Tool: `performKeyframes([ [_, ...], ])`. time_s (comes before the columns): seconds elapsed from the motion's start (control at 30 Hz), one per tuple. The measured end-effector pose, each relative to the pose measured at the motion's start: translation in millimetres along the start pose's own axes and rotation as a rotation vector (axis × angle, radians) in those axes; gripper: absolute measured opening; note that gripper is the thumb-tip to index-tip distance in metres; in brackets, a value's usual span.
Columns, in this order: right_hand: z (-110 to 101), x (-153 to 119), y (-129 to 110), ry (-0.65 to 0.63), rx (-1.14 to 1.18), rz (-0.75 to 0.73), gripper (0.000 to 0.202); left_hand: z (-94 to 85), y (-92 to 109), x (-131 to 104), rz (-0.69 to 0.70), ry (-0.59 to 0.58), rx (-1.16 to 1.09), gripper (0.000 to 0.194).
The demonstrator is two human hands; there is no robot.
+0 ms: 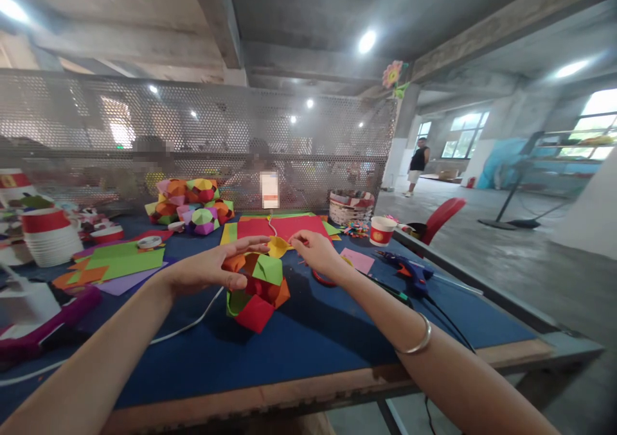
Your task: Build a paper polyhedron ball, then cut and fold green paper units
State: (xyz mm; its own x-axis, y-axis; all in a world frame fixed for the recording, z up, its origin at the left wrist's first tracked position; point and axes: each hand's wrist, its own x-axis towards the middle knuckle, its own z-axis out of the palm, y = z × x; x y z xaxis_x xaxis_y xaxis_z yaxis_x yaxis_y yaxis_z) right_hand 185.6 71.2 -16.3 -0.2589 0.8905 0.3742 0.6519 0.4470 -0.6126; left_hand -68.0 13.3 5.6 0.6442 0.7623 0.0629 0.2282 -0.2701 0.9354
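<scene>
A many-coloured folded-paper ball in green, red and orange sits on the blue table in front of me. My left hand reaches over its upper left side, fingers stretched out and thumb apart. Between my two hands is a small yellow folded-paper piece. My right hand has its thumb and forefinger pinched at the right edge of that yellow piece. Whether the left fingertips touch the yellow piece or only lie beside it, I cannot tell. A silver bangle circles my right wrist.
Red paper sheets lie behind my hands. Several finished paper balls are stacked at the back left, beyond green sheets. On the right are a blue glue gun, a paper cup and a woven basket. A white cable crosses the table.
</scene>
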Motion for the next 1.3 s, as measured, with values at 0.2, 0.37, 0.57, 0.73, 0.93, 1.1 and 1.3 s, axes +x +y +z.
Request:
performKeyframes([
  [0.2, 17, 28, 10, 0.021, -0.198, 0.034, 0.026, -10.5, -2, -4, -0.013, -0.001, 0.014, 0.098],
  [0.37, 35, 36, 3, -0.024, -0.253, 0.025, 0.036, -8.2, 0, -5, -0.043, -0.030, 0.073, 0.097],
  [0.57, 44, 36, -3, -0.126, -0.168, -0.010, 0.036, -2.8, 3, -6, -0.026, -0.004, 0.130, 0.089],
  [0.73, 43, 42, 1, -0.132, -0.022, 0.088, 0.036, -1.3, 4, -6, -0.005, -0.017, 0.106, 0.083],
  [0.93, 19, 41, 11, -0.051, 0.239, 0.205, 0.030, -0.6, 5, -6, -0.001, -0.039, 0.074, 0.083],
  [1.1, -15, 31, 1, 0.040, 0.569, 0.186, 0.020, 2.8, 5, -4, -0.019, 0.012, 0.096, 0.075],
  [1.3, -27, -3, -30, -0.059, 0.839, 0.124, 0.018, 2.4, 1, -4, -0.005, 0.008, 0.024, 0.079],
])
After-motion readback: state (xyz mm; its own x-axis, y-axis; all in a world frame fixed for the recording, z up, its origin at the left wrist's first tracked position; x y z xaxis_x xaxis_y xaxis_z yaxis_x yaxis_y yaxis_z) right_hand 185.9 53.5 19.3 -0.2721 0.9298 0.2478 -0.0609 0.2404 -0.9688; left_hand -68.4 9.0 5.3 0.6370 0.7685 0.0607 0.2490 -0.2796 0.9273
